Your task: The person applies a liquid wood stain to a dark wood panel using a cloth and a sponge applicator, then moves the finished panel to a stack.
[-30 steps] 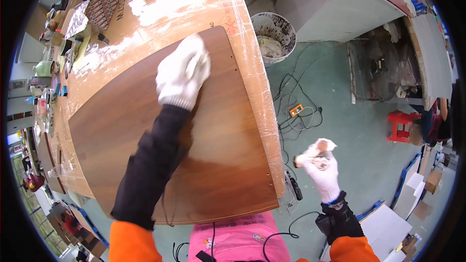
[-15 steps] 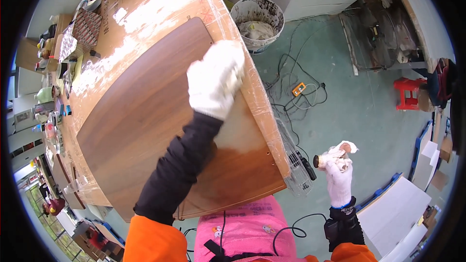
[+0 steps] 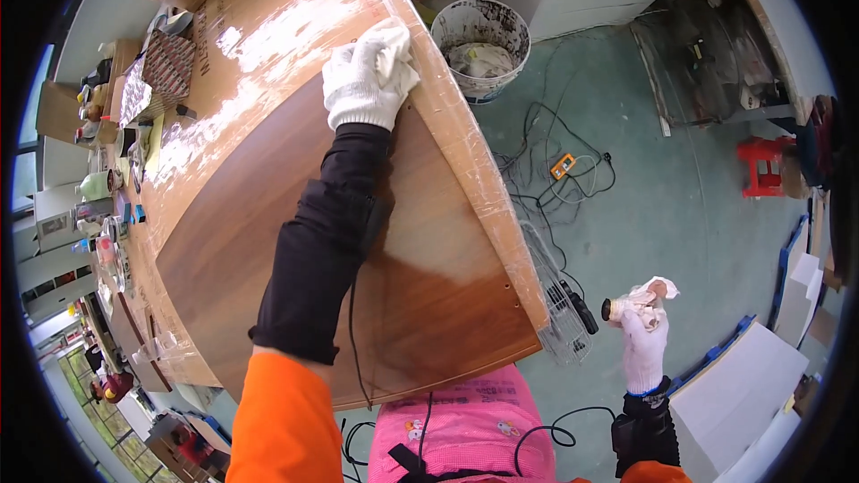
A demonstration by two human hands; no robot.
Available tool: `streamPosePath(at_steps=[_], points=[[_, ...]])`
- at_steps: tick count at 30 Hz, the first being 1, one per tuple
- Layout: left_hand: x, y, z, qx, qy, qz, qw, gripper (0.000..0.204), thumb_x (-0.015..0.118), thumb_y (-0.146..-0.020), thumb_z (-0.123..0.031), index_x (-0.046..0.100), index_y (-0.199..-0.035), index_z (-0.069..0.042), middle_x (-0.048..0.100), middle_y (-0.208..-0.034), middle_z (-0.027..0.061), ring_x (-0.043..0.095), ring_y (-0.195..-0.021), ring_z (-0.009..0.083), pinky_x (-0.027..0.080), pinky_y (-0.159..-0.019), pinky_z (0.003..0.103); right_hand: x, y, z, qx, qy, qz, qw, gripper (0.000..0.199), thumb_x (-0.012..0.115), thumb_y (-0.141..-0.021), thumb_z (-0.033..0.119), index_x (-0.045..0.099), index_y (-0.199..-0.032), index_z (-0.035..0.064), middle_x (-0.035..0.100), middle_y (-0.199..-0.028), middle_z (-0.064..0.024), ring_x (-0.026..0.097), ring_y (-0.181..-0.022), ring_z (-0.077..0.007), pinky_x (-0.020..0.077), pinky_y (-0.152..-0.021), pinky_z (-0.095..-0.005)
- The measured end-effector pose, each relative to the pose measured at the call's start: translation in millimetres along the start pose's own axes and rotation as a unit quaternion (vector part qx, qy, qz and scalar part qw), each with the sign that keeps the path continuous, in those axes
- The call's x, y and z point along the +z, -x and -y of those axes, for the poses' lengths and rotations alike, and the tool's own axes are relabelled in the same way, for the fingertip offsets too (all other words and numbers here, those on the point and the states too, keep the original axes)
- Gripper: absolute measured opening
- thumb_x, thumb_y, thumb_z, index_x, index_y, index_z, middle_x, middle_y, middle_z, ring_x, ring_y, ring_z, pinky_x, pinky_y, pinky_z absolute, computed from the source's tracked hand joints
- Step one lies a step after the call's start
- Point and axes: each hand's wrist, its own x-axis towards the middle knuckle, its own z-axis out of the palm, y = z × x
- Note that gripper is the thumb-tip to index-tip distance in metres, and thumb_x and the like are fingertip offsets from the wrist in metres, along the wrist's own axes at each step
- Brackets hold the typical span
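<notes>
A curved brown wooden panel [image 3: 268, 206] lies on the wrapped table in front of me. My left hand [image 3: 360, 85], in a white knit glove, is closed on a white cloth [image 3: 392, 54] at the panel's far corner. Out to the right, over the floor, my right hand [image 3: 644, 344], also gloved, grips a small bottle [image 3: 613, 309] with a dark end. A crumpled, stained white rag [image 3: 646, 300] is bunched around it. The bottle's body is mostly hidden by fingers and rag.
A table [image 3: 501, 241] covered in cardboard and clear film holds the panel; tools and bottles line its left side. Beyond its right edge stand a stained bucket [image 3: 480, 46], an orange box [image 3: 562, 166] among cables on the floor, a red stool [image 3: 761, 165] and a wire rack [image 3: 557, 304].
My left hand has moved away from me and slightly left along the panel to its far corner. The right hand keeps its grip on the bottle and rag.
</notes>
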Motion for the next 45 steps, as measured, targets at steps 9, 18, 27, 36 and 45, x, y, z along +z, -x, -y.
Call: streamPosePath(at_steps=[9, 18, 27, 36, 45], points=[[-98.1, 104.9, -119.9, 0.167, 0.180, 0.081, 0.966, 0.017, 0.077, -0.080, -0.007, 0.069, -0.093, -0.014, 0.075, -0.094, 0.0033, 0.069, -0.071, 0.0258, 0.051, -0.064, 0.037, 9.1, 16.3, -1.8, 0.012, -0.006, -0.014, 1.000, 0.043, 0.063, -0.091, 0.000, 0.050, -0.132, -0.0018, 0.062, -0.114, -0.0053, 0.065, -0.101, -0.0133, 0.0545, -0.093, -0.0303], [-24.5, 8.0, -26.6, -0.028, -0.028, 0.015, 0.999, 0.024, 0.083, -0.081, -0.029, 0.071, -0.101, -0.022, 0.072, -0.093, 0.0109, 0.067, -0.089, 0.0353, 0.055, -0.083, 0.048, 4.1, 16.8, -1.3, 0.011, 0.019, -0.005, 1.000, 0.049, 0.066, -0.090, 0.001, 0.048, -0.136, -0.0014, 0.061, -0.117, -0.0051, 0.065, -0.103, -0.0133, 0.0536, -0.095, -0.0305], [-72.9, 84.8, -79.4, 0.098, 0.160, 0.131, 0.973, 0.029, 0.083, -0.076, -0.019, 0.069, -0.101, -0.014, 0.070, -0.101, 0.0094, 0.065, -0.091, 0.0304, 0.052, -0.089, 0.046, 13.1, 18.6, -9.4, 0.021, 0.001, 0.021, 1.000, 0.041, 0.065, -0.093, 0.003, 0.053, -0.132, -0.0014, 0.063, -0.122, -0.0066, 0.064, -0.110, -0.0143, 0.0522, -0.099, -0.0335], [0.8, -8.3, 11.9, -0.166, -0.079, 0.055, 0.981, 0.045, 0.080, -0.085, -0.046, 0.072, -0.119, -0.017, 0.072, -0.115, 0.0168, 0.066, -0.109, 0.0376, 0.055, -0.094, 0.046, -8.8, 16.5, -17.3, -0.006, 0.018, 0.009, 1.000, 0.044, 0.068, -0.093, 0.007, 0.053, -0.134, -0.0004, 0.061, -0.120, -0.0052, 0.064, -0.108, -0.0149, 0.0526, -0.099, -0.0335], [-21.8, 27.8, -33.6, -0.106, -0.072, 0.018, 0.992, 0.031, 0.079, -0.086, -0.045, 0.074, -0.111, -0.026, 0.072, -0.108, 0.0109, 0.068, -0.096, 0.0370, 0.057, -0.085, 0.049, -7.5, 29.6, -25.2, 0.026, 0.000, 0.031, 0.999, 0.046, 0.067, -0.091, 0.002, 0.051, -0.134, -0.0011, 0.062, -0.117, -0.0045, 0.064, -0.103, -0.0114, 0.0526, -0.095, -0.0289]])
